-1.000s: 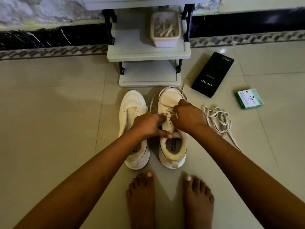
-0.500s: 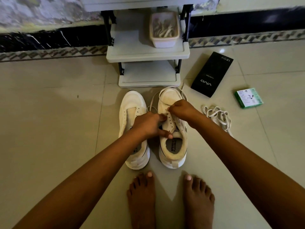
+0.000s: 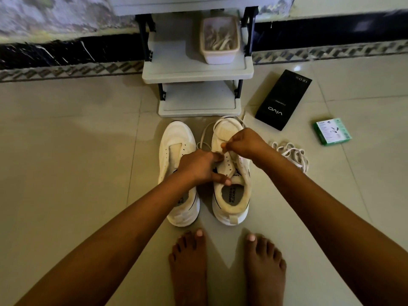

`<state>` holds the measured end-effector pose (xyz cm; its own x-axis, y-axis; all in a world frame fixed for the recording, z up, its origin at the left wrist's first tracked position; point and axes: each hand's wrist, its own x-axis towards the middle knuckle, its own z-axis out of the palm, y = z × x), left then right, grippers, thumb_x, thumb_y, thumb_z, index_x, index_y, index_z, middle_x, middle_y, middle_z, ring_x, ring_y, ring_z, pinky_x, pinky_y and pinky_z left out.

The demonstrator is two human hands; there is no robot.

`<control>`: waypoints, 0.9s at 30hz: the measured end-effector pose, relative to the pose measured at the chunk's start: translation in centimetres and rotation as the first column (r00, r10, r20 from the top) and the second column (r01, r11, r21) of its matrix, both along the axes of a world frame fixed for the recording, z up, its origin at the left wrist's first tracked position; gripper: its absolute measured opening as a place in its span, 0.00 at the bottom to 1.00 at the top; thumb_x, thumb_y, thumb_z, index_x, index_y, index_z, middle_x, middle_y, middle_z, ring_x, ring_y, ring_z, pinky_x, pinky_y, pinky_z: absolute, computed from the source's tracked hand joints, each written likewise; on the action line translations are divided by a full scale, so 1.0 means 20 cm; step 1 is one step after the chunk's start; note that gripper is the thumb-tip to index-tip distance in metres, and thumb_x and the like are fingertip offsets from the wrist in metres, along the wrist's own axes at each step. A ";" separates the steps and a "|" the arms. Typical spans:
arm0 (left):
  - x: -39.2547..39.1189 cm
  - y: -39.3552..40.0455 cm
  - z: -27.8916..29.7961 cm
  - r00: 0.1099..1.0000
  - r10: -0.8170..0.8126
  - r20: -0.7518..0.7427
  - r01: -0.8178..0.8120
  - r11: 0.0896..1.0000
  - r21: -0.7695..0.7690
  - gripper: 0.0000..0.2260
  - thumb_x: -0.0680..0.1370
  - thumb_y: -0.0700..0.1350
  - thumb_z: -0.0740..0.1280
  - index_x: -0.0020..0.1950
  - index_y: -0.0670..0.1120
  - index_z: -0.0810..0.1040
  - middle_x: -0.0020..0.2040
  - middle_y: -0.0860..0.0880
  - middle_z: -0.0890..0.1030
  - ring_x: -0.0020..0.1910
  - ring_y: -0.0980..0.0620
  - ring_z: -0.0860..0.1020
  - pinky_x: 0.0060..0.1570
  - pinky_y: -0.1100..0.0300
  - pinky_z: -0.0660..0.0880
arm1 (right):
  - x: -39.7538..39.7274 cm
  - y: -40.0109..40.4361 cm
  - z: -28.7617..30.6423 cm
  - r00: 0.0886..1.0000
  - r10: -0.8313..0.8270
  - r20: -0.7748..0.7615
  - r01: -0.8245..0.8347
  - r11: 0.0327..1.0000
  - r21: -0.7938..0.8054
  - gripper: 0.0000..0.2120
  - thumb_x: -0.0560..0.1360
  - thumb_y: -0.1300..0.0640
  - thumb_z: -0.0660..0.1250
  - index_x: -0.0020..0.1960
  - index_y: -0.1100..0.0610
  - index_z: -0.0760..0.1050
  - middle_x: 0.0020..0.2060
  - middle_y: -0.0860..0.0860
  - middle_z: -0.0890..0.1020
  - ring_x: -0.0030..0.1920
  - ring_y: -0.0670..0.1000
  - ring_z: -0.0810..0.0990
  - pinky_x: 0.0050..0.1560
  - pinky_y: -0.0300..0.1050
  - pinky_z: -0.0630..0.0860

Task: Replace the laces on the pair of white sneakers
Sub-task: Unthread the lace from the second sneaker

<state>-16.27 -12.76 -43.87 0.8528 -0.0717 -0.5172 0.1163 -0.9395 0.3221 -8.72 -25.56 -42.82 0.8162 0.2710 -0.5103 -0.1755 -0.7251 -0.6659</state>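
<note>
Our left hand (image 3: 199, 166) grips the right sneaker (image 3: 231, 173) at its eyelets. Just beyond that grip, our right hand (image 3: 245, 143) pinches the lace (image 3: 206, 134), which loops round the toe. Spare laces (image 3: 291, 154) lie right.

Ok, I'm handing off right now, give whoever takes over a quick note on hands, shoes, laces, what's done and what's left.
Left hand grips the right sneaker at its eyelets, thumb on the tongue.
Right hand pinches the lace near the toe end; the lace loops round the toe.
Left sneaker beside it has no lace.
Loose lace bundle lies on the floor to the right.
Done: right sneaker's lacing started at the lowest eyelets.
Left: the upper eyelets, then the whole left sneaker.
</note>
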 end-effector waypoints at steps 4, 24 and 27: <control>-0.01 -0.01 0.01 1.000 0.004 0.006 -0.004 1.000 0.000 0.36 0.67 0.66 0.69 0.72 0.56 0.66 0.67 0.50 0.74 0.65 0.47 0.71 0.59 0.53 0.71 | -0.03 -0.01 -0.03 0.993 0.082 0.080 -0.079 0.996 -0.044 0.12 0.73 0.55 0.69 0.56 0.56 0.79 0.57 0.56 0.78 0.59 0.55 0.74 0.57 0.48 0.71; -0.01 0.00 0.01 1.000 0.012 0.002 -0.012 0.999 -0.033 0.37 0.67 0.66 0.69 0.73 0.55 0.65 0.69 0.50 0.72 0.67 0.47 0.70 0.62 0.51 0.71 | -0.03 -0.04 -0.05 0.851 0.453 0.263 -0.255 0.797 -0.548 0.13 0.74 0.51 0.66 0.57 0.54 0.77 0.58 0.55 0.72 0.56 0.56 0.74 0.49 0.46 0.70; -0.01 0.00 0.00 1.000 0.003 0.008 -0.003 1.000 -0.028 0.37 0.67 0.66 0.69 0.72 0.55 0.65 0.69 0.50 0.72 0.67 0.47 0.71 0.61 0.51 0.71 | -0.04 -0.04 -0.04 0.853 0.407 0.327 -0.184 0.820 -0.542 0.11 0.75 0.52 0.65 0.53 0.57 0.79 0.55 0.56 0.76 0.53 0.56 0.76 0.48 0.45 0.70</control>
<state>-16.56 -12.79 -43.82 0.8571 -0.0832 -0.5085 0.1166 -0.9299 0.3487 -9.51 -26.40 -43.55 0.8955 0.3498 -0.2753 0.3094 -0.9337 -0.1802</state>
